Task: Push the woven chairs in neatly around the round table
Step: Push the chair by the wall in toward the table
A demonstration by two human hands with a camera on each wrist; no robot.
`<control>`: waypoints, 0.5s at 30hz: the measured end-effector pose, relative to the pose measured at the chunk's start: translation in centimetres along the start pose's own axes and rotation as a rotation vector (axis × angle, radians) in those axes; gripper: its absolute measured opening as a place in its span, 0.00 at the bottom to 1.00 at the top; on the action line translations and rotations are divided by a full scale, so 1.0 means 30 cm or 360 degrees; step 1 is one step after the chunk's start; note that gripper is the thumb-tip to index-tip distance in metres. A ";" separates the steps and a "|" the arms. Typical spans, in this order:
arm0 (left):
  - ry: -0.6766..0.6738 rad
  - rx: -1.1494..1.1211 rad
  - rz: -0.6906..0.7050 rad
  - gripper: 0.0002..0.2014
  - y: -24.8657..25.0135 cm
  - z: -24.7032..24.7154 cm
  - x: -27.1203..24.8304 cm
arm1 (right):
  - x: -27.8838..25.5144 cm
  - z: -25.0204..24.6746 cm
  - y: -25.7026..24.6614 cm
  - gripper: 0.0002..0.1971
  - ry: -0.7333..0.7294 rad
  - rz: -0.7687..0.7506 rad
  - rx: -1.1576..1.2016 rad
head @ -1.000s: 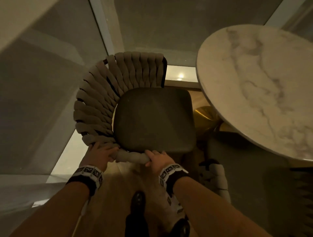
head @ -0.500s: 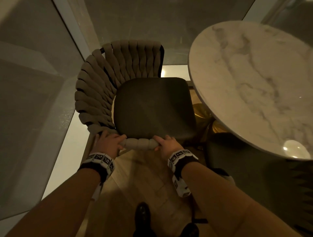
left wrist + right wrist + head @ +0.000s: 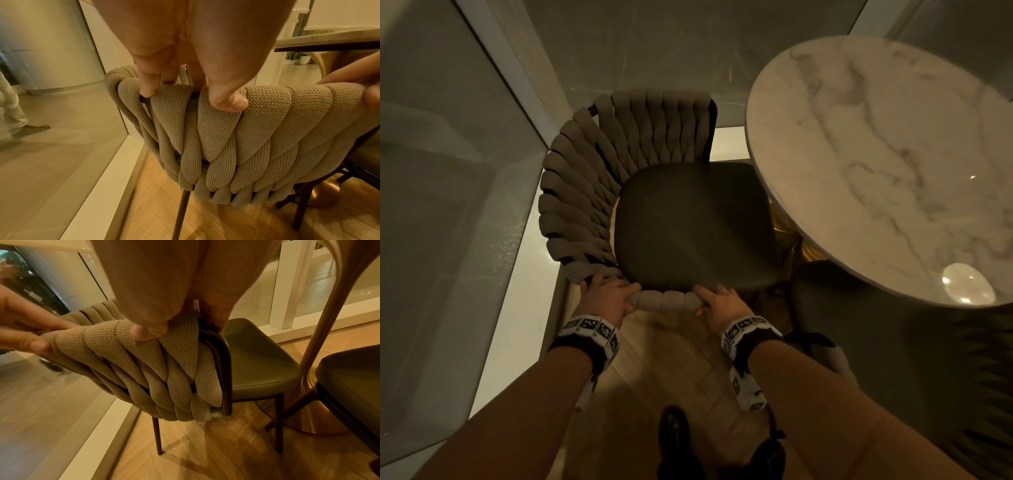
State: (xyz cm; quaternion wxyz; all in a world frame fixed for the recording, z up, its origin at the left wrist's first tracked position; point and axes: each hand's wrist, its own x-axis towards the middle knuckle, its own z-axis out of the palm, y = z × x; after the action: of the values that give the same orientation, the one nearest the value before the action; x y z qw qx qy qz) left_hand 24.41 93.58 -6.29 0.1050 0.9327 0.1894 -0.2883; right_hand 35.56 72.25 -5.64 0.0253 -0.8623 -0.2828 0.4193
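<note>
Woven chairs: two; one gripped by both hands.

Herringbone wood floor carries woven chair, round table's gold base.

Left hand at top centre of the frame, fingers hooked over the top rail of the woven chair, thumb pressed on a knitted strap. Right hand gripping the same rail at the right edge. Counter at upper right, wood floor along the bottom.
</note>
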 end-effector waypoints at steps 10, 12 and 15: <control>-0.0073 0.0089 0.0002 0.21 0.040 -0.032 -0.028 | 0.012 0.012 0.020 0.27 0.0072 -0.0008 -0.0018; -0.0093 0.0050 -0.0036 0.20 0.056 -0.022 -0.028 | 0.006 0.019 0.029 0.27 0.0076 0.0018 -0.0003; -0.0166 -0.0011 -0.0074 0.19 0.063 -0.008 -0.022 | -0.011 0.020 0.039 0.27 0.0062 0.0057 0.0020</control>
State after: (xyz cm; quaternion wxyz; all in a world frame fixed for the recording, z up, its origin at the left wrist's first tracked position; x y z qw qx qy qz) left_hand 24.81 91.73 -5.54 0.1112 0.9114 0.2061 -0.3382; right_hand 35.49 70.99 -6.13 0.0287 -0.8750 -0.2641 0.4046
